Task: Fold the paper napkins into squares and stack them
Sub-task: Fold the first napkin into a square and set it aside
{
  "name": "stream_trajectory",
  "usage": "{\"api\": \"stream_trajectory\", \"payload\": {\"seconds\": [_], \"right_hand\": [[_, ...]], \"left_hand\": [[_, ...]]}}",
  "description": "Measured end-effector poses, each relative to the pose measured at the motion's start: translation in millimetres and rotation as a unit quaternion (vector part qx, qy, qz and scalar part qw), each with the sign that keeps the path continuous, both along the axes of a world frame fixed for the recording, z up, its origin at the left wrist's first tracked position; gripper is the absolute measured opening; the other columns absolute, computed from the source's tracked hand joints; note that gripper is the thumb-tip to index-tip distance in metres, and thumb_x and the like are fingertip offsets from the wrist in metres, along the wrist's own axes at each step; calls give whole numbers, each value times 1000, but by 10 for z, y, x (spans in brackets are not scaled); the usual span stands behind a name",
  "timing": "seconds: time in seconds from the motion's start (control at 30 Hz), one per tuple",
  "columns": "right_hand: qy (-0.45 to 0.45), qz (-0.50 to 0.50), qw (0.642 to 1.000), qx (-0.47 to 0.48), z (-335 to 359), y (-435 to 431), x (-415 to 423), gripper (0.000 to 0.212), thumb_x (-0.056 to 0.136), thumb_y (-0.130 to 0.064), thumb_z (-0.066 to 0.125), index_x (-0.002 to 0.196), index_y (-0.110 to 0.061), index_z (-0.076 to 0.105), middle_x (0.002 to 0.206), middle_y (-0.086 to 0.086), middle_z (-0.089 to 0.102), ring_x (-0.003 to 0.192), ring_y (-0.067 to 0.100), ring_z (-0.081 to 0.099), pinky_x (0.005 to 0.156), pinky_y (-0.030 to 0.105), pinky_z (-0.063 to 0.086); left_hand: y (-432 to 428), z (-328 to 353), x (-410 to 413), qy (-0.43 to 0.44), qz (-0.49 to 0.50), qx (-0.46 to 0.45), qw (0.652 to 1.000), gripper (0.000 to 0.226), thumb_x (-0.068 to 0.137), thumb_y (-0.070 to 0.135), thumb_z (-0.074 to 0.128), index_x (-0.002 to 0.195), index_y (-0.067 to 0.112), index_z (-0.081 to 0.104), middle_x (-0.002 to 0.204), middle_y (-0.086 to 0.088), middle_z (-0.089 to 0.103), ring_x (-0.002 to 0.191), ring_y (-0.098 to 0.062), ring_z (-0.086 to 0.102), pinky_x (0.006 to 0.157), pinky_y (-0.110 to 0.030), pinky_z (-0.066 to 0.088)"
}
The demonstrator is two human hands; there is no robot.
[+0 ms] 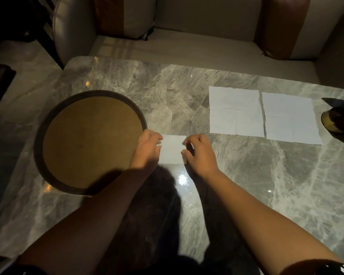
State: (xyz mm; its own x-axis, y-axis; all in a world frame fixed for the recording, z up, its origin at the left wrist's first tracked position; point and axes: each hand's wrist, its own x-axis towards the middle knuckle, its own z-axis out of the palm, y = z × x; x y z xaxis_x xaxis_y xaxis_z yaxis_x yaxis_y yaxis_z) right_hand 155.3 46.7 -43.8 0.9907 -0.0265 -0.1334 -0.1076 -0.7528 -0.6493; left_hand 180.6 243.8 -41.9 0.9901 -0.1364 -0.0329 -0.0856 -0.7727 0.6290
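A small folded white napkin (172,148) lies on the marble table (266,175) in the middle of the view. My left hand (148,149) rests on its left edge, fingers bent over the paper. Against its right edge sits my right hand (199,153), fingertips pinching the paper. Two unfolded white napkins lie flat side by side further right: one (235,111) nearer the middle, the other (291,118) beside it.
A round brown tray (91,141) with a dark rim sits to the left, its rim next to my left hand. A dark bottle or glass (338,120) stands at the right table edge. A sofa with cushions (207,20) runs behind the table.
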Motion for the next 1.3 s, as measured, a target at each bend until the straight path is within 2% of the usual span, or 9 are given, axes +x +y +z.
{"api": "stream_trajectory", "payload": {"seconds": [0.03,0.1,0.2,0.3,0.43,0.57,0.73,0.93,1.3], "right_hand": [[-5,22,1000,-12,-10,2,2,27,87,-22,72,113,-22,63,124,-2,49,115,18,50,99,32,46],[-7,46,998,-34,-23,13,1,33,87,-24,74,119,-24,64,143,4,42,134,23,39,112,36,37],[5,64,996,-57,-34,14,13,40,89,-25,74,127,-25,65,155,6,34,145,27,29,118,44,31],[23,83,993,-76,-42,-5,27,45,90,-25,72,134,-24,63,159,9,32,149,31,24,120,50,25],[33,106,991,-80,-51,-68,26,55,89,-29,74,141,-25,56,163,8,27,151,32,19,122,50,21],[42,137,985,-99,-68,-167,47,73,88,-38,73,152,-23,42,166,6,21,153,28,13,123,45,16],[49,173,976,-127,-85,-251,86,87,86,-47,72,158,-20,30,167,3,17,155,25,9,124,45,17],[56,186,971,-136,-85,-276,98,89,86,-48,72,158,-21,27,168,3,15,155,26,8,124,45,18],[46,197,968,-150,-25,-232,132,91,84,-45,76,156,-15,30,165,10,19,151,29,19,122,43,23]], "left_hand": [[3,-4,22,-12,-32,42,999,21,89,17,60,110,19,63,130,-3,50,118,-20,44,101,-37,38],[32,-31,52,-3,-90,143,986,37,90,31,62,127,29,59,157,-6,29,146,-27,16,119,-52,10],[111,-148,63,46,-117,221,967,56,92,50,58,144,40,40,166,0,-4,150,-29,-17,111,-62,-17],[189,-241,43,68,-126,241,960,65,89,68,37,149,45,29,165,4,-14,149,-31,-23,112,-68,-12],[281,-267,35,63,-124,232,963,99,66,93,-1,150,47,25,164,7,-20,149,-33,-22,112,-68,-7],[348,-254,67,65,-124,243,960,93,69,94,19,150,49,23,163,6,-22,148,-35,-21,112,-70,-2],[394,-213,107,92,-128,247,956,100,61,97,20,150,52,17,162,3,-26,149,-37,-18,115,-67,2],[436,-242,114,104,-120,259,953,86,78,79,49,152,51,12,165,-1,-18,150,-36,-14,119,-61,4],[350,-126,95,123,-101,250,955,86,81,62,65,151,49,17,166,-6,-13,150,-37,-14,116,-66,5]]}}
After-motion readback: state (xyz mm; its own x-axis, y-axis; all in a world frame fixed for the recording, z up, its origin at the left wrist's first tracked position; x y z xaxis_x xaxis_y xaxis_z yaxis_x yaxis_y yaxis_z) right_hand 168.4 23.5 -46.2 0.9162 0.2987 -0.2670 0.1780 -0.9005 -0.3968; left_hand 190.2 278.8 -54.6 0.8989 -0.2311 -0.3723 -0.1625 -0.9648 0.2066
